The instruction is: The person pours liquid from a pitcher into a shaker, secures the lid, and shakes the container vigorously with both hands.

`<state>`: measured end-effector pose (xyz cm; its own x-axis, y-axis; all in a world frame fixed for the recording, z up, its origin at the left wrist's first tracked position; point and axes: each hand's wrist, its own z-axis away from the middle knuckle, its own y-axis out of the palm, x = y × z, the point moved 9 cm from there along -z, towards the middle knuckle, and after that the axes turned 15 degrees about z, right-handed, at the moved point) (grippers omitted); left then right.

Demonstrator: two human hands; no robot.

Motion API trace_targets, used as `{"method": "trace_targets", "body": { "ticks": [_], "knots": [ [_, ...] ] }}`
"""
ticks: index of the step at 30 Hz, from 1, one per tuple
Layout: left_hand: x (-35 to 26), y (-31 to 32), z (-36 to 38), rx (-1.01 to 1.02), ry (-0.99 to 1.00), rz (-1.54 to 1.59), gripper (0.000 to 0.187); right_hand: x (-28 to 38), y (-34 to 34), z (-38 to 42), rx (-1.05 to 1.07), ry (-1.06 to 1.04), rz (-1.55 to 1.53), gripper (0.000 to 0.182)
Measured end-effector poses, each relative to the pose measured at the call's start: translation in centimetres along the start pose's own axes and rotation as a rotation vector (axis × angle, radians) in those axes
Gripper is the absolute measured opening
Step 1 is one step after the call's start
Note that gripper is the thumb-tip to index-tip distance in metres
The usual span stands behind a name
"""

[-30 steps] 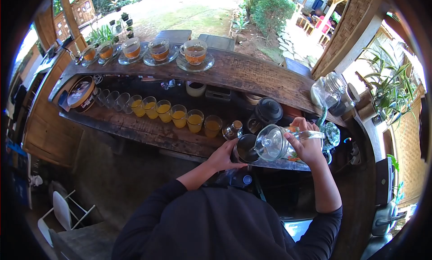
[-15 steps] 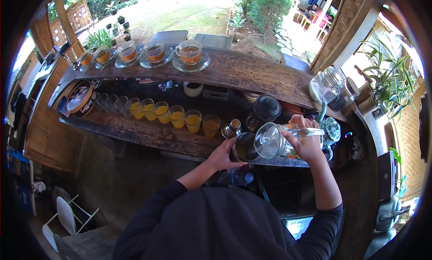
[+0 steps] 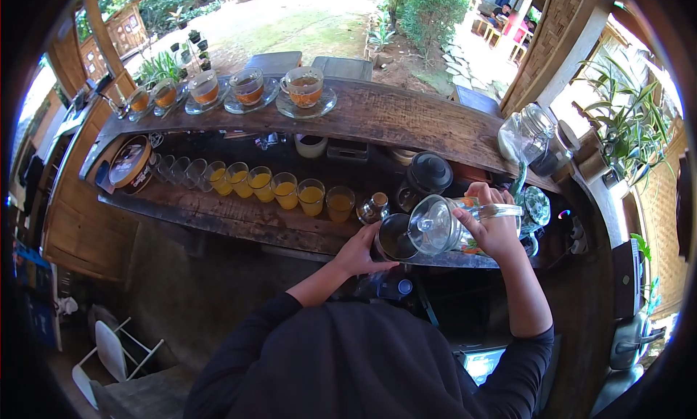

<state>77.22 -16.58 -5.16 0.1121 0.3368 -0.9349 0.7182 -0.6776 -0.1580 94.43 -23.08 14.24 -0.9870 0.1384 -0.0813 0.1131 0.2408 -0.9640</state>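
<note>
My left hand (image 3: 359, 252) is wrapped round the side of a dark metal cup (image 3: 396, 239) with some liquid inside, at the front edge of the lower shelf. My right hand (image 3: 495, 224) grips the handle of a clear glass jug (image 3: 433, 229) with an orange floral pattern. The jug is tipped to the left, its mouth end at the cup's rim. Close behind the cup stands a small bottle (image 3: 373, 208) with a brownish cap. A glass of orange drink (image 3: 340, 202) is to its left, in a row with several more, then several glasses without drink (image 3: 184, 171).
Several glass cups of tea (image 3: 303, 87) on saucers line the upper counter (image 3: 406, 114). A dark lidded canister (image 3: 430, 174) stands behind the jug. Glass jars (image 3: 534, 132) and a green patterned pot (image 3: 536, 206) are at the right. A round tub (image 3: 131, 162) sits far left.
</note>
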Motion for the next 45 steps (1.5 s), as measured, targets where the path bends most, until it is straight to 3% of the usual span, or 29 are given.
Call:
{"method": "trace_targets", "body": {
  "ticks": [8, 10, 11, 13, 18, 20, 26, 29, 32, 33, 34, 37, 40, 41, 45],
  "knots": [
    [0.2, 0.1, 0.1, 0.000, 0.003, 0.011, 0.091, -1.3, 0.5, -0.4, 0.077, 0.060, -0.180, 0.054],
    [0.2, 0.1, 0.1, 0.007, 0.014, 0.011, 0.091, -2.2, 1.5, -0.4, 0.083, 0.103, -0.487, 0.048],
    [0.2, 0.1, 0.1, 0.015, 0.026, 0.011, 0.091, -2.4, 1.8, -0.3, 0.082, 0.103, -0.489, 0.048],
    [-0.1, 0.1, 0.0, 0.016, 0.031, 0.001, 0.091, -3.0, 1.8, -0.1, 0.010, 0.122, -0.774, 0.038],
    [-1.0, 0.0, -0.1, 0.010, 0.028, -0.006, 0.090, -6.2, 1.7, 1.2, -0.158, 0.232, -0.784, 0.028],
    [-0.8, 0.1, -0.1, 0.020, 0.025, -0.021, 0.089, -9.6, 3.6, 2.3, -0.273, 0.400, -0.962, 0.032],
    [-1.5, 0.1, -0.3, 0.005, 0.055, 0.003, 0.087, -14.2, 7.3, 4.7, -0.385, 0.594, -1.120, 0.035],
    [-1.2, 0.3, -0.1, -0.017, 0.074, -0.029, 0.086, -16.5, 10.8, 5.0, -0.385, 0.567, -1.329, 0.061],
    [-1.7, 0.3, -0.2, -0.018, 0.077, -0.029, 0.086, -14.6, 9.7, 5.0, -0.506, 0.708, -1.321, 0.064],
    [-1.7, 0.3, -0.2, -0.019, 0.086, -0.030, 0.086, -15.4, 11.1, 4.8, -0.481, 0.647, -1.282, 0.068],
    [-1.5, 0.3, -0.2, -0.006, 0.084, -0.036, 0.086, -15.8, 11.7, 4.9, -0.548, 0.716, -1.235, 0.046],
    [-1.6, 0.4, -0.4, 0.003, 0.081, -0.041, 0.086, -16.0, 13.9, 5.3, -0.575, 0.833, -1.104, 0.053],
    [-1.4, 0.3, -0.3, -0.001, 0.077, -0.046, 0.086, -16.0, 16.6, 5.3, -0.648, 0.963, -1.189, 0.060],
    [-1.3, 0.3, -0.2, 0.001, 0.079, -0.046, 0.086, -15.6, 17.3, 5.2, -0.581, 0.959, -1.291, 0.068],
    [-0.9, 0.4, -0.2, 0.007, 0.086, -0.065, 0.086, -14.9, 18.3, 4.4, -0.627, 0.803, -1.547, 0.068]
  ]
}}
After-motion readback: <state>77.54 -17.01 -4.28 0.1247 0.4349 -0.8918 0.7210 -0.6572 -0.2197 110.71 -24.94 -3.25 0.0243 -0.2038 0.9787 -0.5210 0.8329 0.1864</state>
